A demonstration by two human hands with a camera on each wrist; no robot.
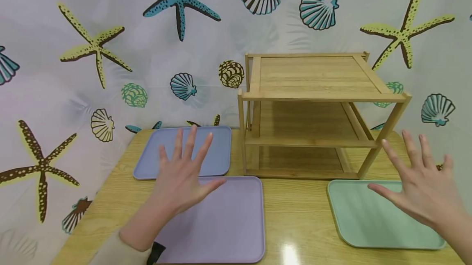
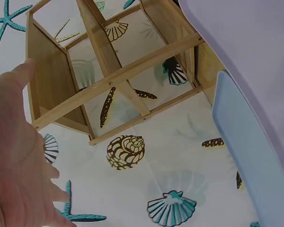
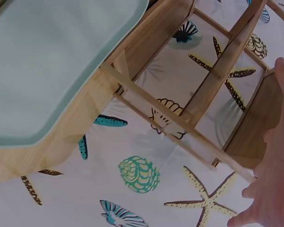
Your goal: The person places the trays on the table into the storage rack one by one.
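Observation:
Fingers spread wide, my left hand (image 1: 180, 179) is held up over the purple tray (image 1: 228, 220) and overlaps the blue tray (image 1: 217, 150) behind it in the head view. Nothing is in its grasp. On the right, my right hand (image 1: 424, 187) has its fingers splayed too, raised above the green tray (image 1: 368, 220) and holding nothing. Between and beyond the hands stands a three-level wooden shelf (image 1: 313, 74). In the left wrist view the palm (image 2: 14, 156) shows at the left edge; in the right wrist view the other palm (image 3: 279, 156) is at the right edge.
All of this stands on a wooden table (image 1: 295, 207). A white cloth (image 1: 206, 60) printed with starfish and shells hangs behind the table. The shelf's front right leg (image 1: 383, 138) slants close to the right hand's fingertips in the head view.

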